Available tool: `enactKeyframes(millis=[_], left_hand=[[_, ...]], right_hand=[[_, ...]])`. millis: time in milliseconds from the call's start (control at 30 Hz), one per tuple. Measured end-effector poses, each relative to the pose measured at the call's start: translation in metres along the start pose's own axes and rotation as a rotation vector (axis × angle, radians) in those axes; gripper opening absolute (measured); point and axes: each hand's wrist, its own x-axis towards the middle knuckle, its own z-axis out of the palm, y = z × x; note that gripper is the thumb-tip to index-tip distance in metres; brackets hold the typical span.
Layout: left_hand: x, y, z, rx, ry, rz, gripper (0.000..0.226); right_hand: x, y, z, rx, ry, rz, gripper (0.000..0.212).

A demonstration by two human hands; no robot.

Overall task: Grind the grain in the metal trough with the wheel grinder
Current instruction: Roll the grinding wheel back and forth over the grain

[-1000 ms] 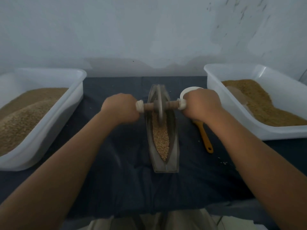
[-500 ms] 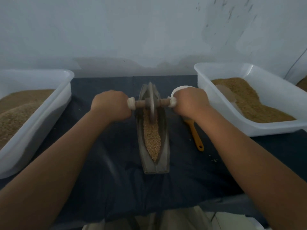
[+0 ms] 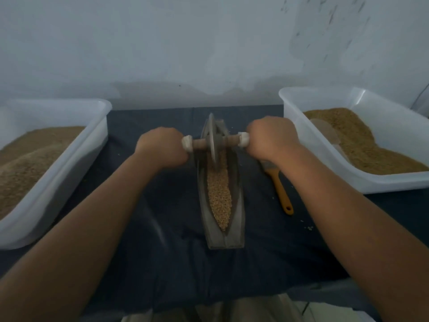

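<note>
Symmetrically outstretched arms, left hand and right hand, fingers tight around the wheel grinder handle.

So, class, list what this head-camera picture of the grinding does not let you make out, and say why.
Head view throughout.
The handle ends of the wheel grinder: hidden inside the left hand and right hand.
The head of the orange-handled tool: behind the right wrist.
The left tub and right tub: cut off by the frame edges.
The grain under the wheel: covered by the disc; crushed or whole, too small to tell.
</note>
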Motion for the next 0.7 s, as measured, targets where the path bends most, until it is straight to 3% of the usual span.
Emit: enactKeyframes(millis=[67, 133, 200, 233, 300, 400, 500, 567, 700], left_hand=[[-0.018, -0.005, 0.0, -0.051, -0.093, 0.038, 0.024], [-0.047, -0.012, 0.001, -0.044, -0.139, 0.108, 0.025], [-0.074, -0.013, 0.0, 0.006, -0.084, 0.175, 0.026], [-0.08, -0.013, 0.0, 0.022, -0.046, 0.195, 0.026], [-0.071, -0.01, 0.0, 0.034, -0.022, 0.19, 0.025], [-0.028, -0.001, -0.006, 0.049, -0.015, 0.069, 0.026], [-0.005, 0.003, -0.005, 0.049, 0.037, -0.006, 0.025], [-0.015, 0.001, 0.0, 0.02, 0.005, 0.012, 0.024], [-0.074, -0.017, 0.007, -0.026, -0.036, 0.16, 0.029]], right_hand=[[-0.012, 0.002, -0.008, 0.04, -0.113, -0.045, 0.019], [-0.033, 0.009, -0.015, 0.14, -0.416, -0.108, 0.014], [-0.057, 0.014, -0.019, 0.243, -0.68, -0.104, 0.017], [-0.065, 0.016, -0.018, 0.262, -0.709, -0.099, 0.018], [-0.063, 0.014, -0.011, 0.228, -0.565, -0.076, 0.02], [-0.035, 0.003, 0.001, 0.184, -0.202, 0.008, 0.024], [-0.014, -0.004, 0.003, 0.119, 0.007, 0.017, 0.031], [-0.017, -0.005, -0.003, 0.081, 0.007, -0.013, 0.032], [-0.062, 0.011, -0.016, 0.172, -0.32, -0.164, 0.022]])
